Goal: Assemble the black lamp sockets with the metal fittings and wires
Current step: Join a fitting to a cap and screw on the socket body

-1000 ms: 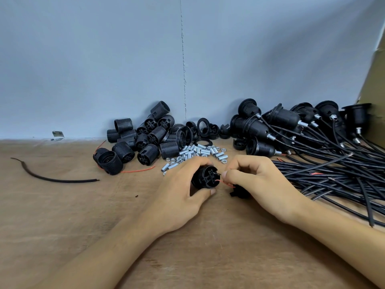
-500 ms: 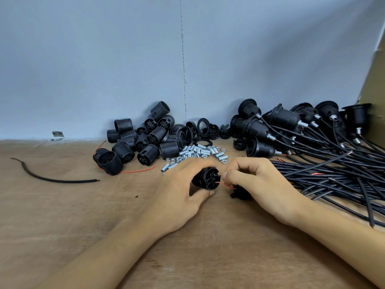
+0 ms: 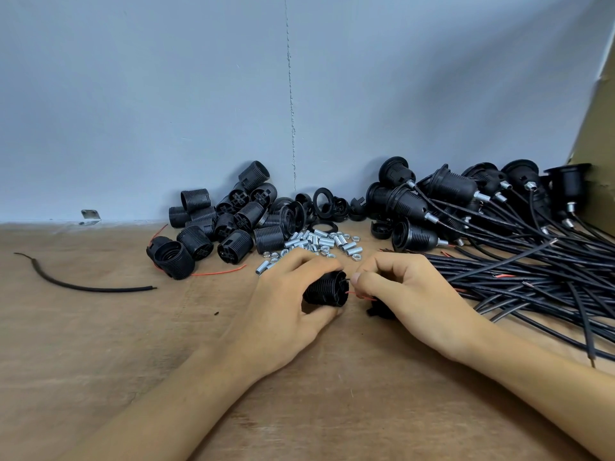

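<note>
My left hand [image 3: 283, 304] grips a black ribbed lamp socket [image 3: 324, 289] lying on its side on the wooden table, its end facing right. My right hand [image 3: 409, 294] pinches a thin red wire [image 3: 361, 296] right at that end of the socket. A small black part [image 3: 379, 311] lies under my right hand, mostly hidden. Behind the hands lies a scatter of silver metal fittings and nuts [image 3: 316, 244]. Loose black sockets [image 3: 226, 221] are heaped at the back left. Finished sockets with wires [image 3: 442, 201] are piled at the back right.
A bundle of black wires [image 3: 532, 281] fans across the table's right side. A stray black cable piece [image 3: 83, 284] lies at the left. Black rings [image 3: 327, 204] lean by the blue wall. A cardboard edge [image 3: 599, 128] rises at the far right.
The socket has turned slightly in my left hand and my right fingers have shifted a little at its end. Nothing else has moved.
</note>
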`<control>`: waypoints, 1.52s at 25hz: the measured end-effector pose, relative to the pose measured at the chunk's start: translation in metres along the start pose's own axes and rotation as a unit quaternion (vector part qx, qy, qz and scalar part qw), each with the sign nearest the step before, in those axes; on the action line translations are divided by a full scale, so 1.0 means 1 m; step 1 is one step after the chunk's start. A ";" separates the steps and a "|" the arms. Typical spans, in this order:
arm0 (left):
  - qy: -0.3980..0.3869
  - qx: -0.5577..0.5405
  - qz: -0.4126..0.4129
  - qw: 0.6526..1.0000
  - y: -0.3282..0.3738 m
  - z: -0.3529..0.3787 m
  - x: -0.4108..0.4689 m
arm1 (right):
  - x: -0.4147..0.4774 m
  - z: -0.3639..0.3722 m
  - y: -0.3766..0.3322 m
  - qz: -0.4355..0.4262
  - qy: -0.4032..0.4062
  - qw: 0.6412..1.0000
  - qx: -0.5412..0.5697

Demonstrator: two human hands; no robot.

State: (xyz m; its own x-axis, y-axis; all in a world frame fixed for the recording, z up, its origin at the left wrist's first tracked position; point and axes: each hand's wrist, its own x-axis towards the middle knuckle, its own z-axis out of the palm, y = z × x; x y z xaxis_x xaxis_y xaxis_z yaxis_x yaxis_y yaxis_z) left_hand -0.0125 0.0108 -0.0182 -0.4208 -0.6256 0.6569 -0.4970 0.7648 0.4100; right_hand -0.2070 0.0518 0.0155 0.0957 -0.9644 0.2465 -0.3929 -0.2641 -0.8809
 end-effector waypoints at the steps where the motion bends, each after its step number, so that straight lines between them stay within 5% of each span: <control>1: -0.001 0.001 -0.001 1.000 0.000 0.000 0.000 | 0.000 0.000 0.000 -0.002 0.000 1.000 -0.005; 13: -0.010 0.003 -0.016 1.000 0.004 0.001 0.000 | -0.003 0.002 0.006 -0.088 0.090 0.981 -0.145; 23: -0.031 0.007 -0.013 0.999 0.007 0.001 0.003 | -0.003 0.002 0.006 -0.105 0.084 0.976 -0.172; 38: -0.040 0.009 -0.073 0.996 0.001 0.001 0.003 | 0.002 -0.002 0.009 -0.048 0.064 0.986 -0.143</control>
State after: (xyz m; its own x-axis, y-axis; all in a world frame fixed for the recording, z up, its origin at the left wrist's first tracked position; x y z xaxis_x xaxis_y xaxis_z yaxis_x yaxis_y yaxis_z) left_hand -0.0153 0.0097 -0.0162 -0.4019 -0.7412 0.5376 -0.5708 0.6619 0.4859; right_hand -0.2118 0.0478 0.0091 0.0357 -0.9210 0.3879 -0.6321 -0.3214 -0.7051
